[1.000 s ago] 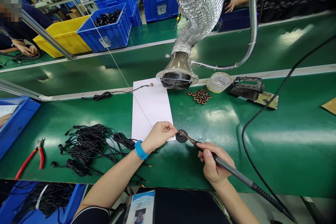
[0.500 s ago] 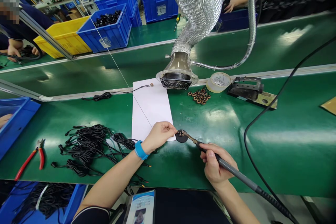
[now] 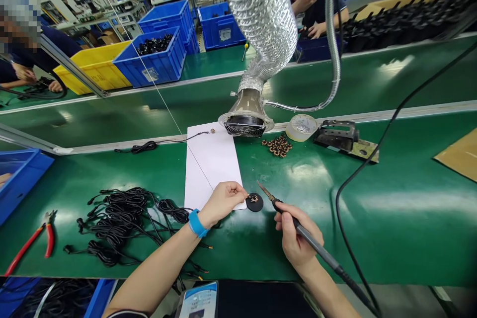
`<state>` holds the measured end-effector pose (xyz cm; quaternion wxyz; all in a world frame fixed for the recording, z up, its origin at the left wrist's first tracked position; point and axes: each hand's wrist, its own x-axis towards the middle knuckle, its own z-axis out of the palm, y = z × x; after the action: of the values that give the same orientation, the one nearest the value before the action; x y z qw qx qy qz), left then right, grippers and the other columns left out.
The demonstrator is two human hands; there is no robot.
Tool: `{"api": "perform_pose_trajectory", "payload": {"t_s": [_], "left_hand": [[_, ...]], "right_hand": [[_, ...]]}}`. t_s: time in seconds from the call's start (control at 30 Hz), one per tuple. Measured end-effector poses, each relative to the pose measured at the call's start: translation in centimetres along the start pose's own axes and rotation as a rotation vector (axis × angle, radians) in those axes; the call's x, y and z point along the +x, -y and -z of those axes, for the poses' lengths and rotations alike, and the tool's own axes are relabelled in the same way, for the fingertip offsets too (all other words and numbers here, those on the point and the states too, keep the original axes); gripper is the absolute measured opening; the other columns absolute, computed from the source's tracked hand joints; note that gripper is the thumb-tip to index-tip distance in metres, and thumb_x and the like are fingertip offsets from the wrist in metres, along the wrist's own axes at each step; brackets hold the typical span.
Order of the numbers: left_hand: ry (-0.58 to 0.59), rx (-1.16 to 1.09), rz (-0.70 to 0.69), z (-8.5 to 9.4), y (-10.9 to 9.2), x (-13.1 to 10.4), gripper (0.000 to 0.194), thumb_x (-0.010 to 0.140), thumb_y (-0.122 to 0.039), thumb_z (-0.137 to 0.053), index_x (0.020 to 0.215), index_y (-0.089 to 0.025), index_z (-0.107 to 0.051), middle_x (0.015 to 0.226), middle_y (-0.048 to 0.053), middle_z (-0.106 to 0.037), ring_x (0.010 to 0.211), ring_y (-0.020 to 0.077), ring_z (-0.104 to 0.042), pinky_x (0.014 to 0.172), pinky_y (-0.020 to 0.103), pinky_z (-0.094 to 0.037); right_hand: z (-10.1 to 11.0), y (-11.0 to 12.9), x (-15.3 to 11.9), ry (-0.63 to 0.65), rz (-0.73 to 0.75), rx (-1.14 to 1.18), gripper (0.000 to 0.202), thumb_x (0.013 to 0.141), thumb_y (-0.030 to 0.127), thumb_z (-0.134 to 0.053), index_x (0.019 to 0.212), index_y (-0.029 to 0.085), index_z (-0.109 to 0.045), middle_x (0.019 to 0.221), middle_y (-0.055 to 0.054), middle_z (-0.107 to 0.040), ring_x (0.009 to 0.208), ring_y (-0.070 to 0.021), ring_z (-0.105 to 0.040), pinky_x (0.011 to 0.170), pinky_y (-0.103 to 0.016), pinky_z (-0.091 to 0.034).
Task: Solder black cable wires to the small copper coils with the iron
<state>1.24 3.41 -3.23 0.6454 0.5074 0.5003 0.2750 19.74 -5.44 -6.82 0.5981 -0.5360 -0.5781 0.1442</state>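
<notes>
My right hand (image 3: 298, 233) is wrapped round the dark handle of a soldering iron (image 3: 316, 246); its metal tip is in the air just above and right of a round black disc (image 3: 255, 203). A small copper-coloured ring-shaped part (image 3: 254, 198) lies on that disc. At the disc's left edge, the fingers of my left hand (image 3: 225, 198) are pinched together; what they hold is too small to make out. A blue band circles my left wrist. Under and behind this hand lies a white sheet (image 3: 210, 164).
Coiled black cables (image 3: 122, 218) and red-handled cutters (image 3: 46, 233) lie left. Behind are a fume duct (image 3: 248, 114), copper parts (image 3: 278, 145), a solder-coloured roll (image 3: 301, 126) and a metal stand (image 3: 346, 141). Co-workers are across the bench beyond blue bins (image 3: 152, 59).
The soldering iron's tip has lifted off the copper part on the disc. My left hand stays pinched at the disc's edge. The whole view has shifted a little.
</notes>
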Motion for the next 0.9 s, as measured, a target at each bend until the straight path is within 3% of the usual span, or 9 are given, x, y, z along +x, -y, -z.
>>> {"api": "perform_pose_trajectory", "payload": {"t_s": [0.1, 0.27, 0.43, 0.77, 0.9], "left_hand": [[-0.001, 0.004, -0.001, -0.1, 0.1, 0.0, 0.019, 0.076, -0.03, -0.068, 0.073, -0.012, -0.065, 0.069, 0.001, -0.062, 0.062, 0.0102, -0.051, 0.059, 0.022, -0.035], [0.006, -0.005, -0.015, -0.2, -0.1, -0.1, 0.017, 0.076, -0.029, -0.067, 0.072, -0.012, -0.065, 0.069, 0.001, -0.062, 0.063, 0.011, -0.052, 0.062, 0.023, -0.037], [0.015, 0.003, -0.039, -0.4, -0.5, -0.5, 0.015, 0.079, -0.027, -0.065, 0.072, -0.013, -0.063, 0.069, 0.0, -0.06, 0.065, 0.0112, -0.052, 0.065, 0.024, -0.038], [0.068, 0.097, -0.119, -0.3, -0.3, -0.9, 0.023, 0.084, -0.034, -0.062, 0.078, -0.013, -0.062, 0.075, 0.002, -0.061, 0.071, 0.0134, -0.055, 0.07, 0.025, -0.042], [0.094, 0.206, -0.097, -0.1, -0.5, -1.1, 0.022, 0.085, -0.035, -0.06, 0.078, -0.014, -0.06, 0.069, -0.001, -0.056, 0.061, 0.0109, -0.05, 0.06, 0.023, -0.039]], "right_hand": [[-0.6, 0.3, 0.8, 0.049, 0.047, 0.004, 0.028, 0.092, 0.012, -0.054, 0.117, 0.021, -0.065, 0.083, -0.002, -0.068, 0.062, -0.0122, -0.063, 0.061, -0.028, -0.054], [-1.9, 0.5, 2.0, 0.081, 0.136, -0.064, 0.039, 0.091, 0.008, -0.057, 0.127, 0.024, -0.059, 0.099, -0.006, -0.065, 0.087, -0.0156, -0.067, 0.079, -0.031, -0.057], [-2.9, 0.8, 2.5, 0.203, 0.116, -0.055, 0.045, 0.094, 0.01, -0.054, 0.136, 0.027, -0.053, 0.109, -0.007, -0.059, 0.095, -0.014, -0.068, 0.083, -0.026, -0.058], [-3.8, 0.5, 2.5, 0.287, 0.148, -0.043, 0.047, 0.094, 0.01, -0.048, 0.137, 0.028, -0.052, 0.11, -0.006, -0.054, 0.092, -0.0122, -0.066, 0.084, -0.025, -0.057], [-3.8, 0.7, 2.4, 0.265, 0.158, -0.052, 0.046, 0.093, 0.009, -0.049, 0.135, 0.028, -0.054, 0.108, -0.006, -0.053, 0.088, -0.0119, -0.065, 0.081, -0.025, -0.057]]}}
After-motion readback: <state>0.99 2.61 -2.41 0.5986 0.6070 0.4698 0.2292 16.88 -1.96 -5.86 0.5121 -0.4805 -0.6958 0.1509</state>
